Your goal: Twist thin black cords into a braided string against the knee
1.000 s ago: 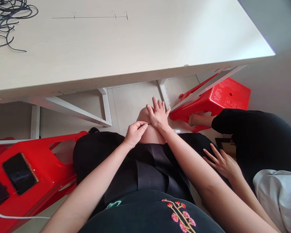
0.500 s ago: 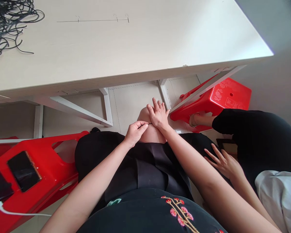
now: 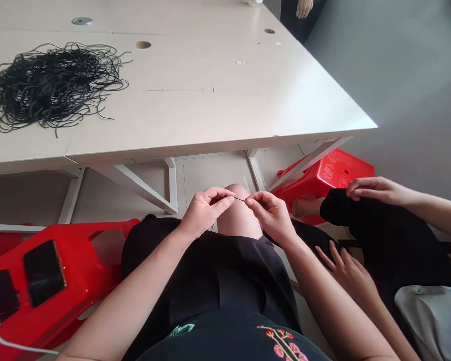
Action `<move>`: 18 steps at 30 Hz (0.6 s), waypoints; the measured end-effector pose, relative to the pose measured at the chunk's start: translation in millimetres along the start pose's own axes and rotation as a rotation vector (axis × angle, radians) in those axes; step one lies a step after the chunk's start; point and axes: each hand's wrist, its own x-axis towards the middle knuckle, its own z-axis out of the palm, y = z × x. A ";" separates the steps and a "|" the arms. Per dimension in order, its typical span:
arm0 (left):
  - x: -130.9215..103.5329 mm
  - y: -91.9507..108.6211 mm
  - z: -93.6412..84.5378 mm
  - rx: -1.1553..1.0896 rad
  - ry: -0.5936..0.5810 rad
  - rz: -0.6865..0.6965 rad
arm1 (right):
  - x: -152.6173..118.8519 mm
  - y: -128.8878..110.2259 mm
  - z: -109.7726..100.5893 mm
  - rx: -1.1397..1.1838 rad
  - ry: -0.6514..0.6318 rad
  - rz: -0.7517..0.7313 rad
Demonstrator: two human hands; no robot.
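Above the bare knee, my left hand (image 3: 206, 210) pinches a thin black cord (image 3: 239, 199) between thumb and forefinger. The cord's short visible stretch runs across to my right hand (image 3: 272, 213), whose thumb and forefinger are closed on its other side. Both hands are close together with a small gap between the fingertips. The rest of the cord is hidden by the fingers. A tangled pile of black cords (image 3: 56, 85) lies on the left part of the pale table (image 3: 195, 120).
A red stool (image 3: 82, 255) at left bears a phone (image 3: 44, 273) and a dark device with a white cable. At right sits a person, hands (image 3: 355, 276) near my right arm; another red stool (image 3: 342, 168) stands beyond. Another person's hand shows at the top.
My right hand has come off the knee, where it lay flat with fingers spread, and now pinches the cord. The view has lifted, showing more table. The neighbour's other hand has appeared.
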 end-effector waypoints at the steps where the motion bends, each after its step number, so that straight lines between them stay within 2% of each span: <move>1: -3.6 6.5 -2.1 0.024 -0.028 0.023 | -1.8 -6.4 -2.1 -0.016 -0.003 -0.008; 5: -19.3 30.8 -9.8 0.168 -0.115 0.078 | -10.4 -25.5 -11.4 -0.016 0.003 -0.045; 9: -32.5 46.2 -10.6 0.309 -0.087 0.142 | -22.7 -38.5 -19.1 -0.011 -0.022 -0.083; 15: -45.1 56.2 -1.1 0.285 -0.083 0.232 | -38.4 -49.4 -14.6 -0.005 -0.172 -0.224; 18: -50.2 62.4 3.7 0.263 -0.104 0.243 | -41.5 -53.8 -8.1 -0.096 -0.120 -0.293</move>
